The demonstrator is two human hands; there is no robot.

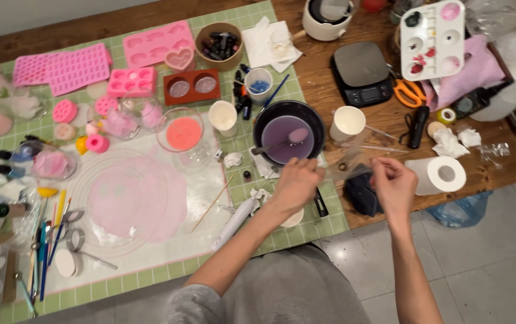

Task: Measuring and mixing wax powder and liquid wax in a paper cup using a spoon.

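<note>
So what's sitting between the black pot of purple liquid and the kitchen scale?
In the head view, a white paper cup stands between the black pot and the kitchen scale, on the wooden table.

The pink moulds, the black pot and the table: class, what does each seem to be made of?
Pink moulds: probably silicone, matte with soft rounded cavities. Black pot: likely coated metal, smooth dark rim with a faint sheen. Table: wood, brown with visible grain.

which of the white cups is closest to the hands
The white cup right of the black pot, just above the right hand. The other white cup stands left of the pot, farther away.
</note>
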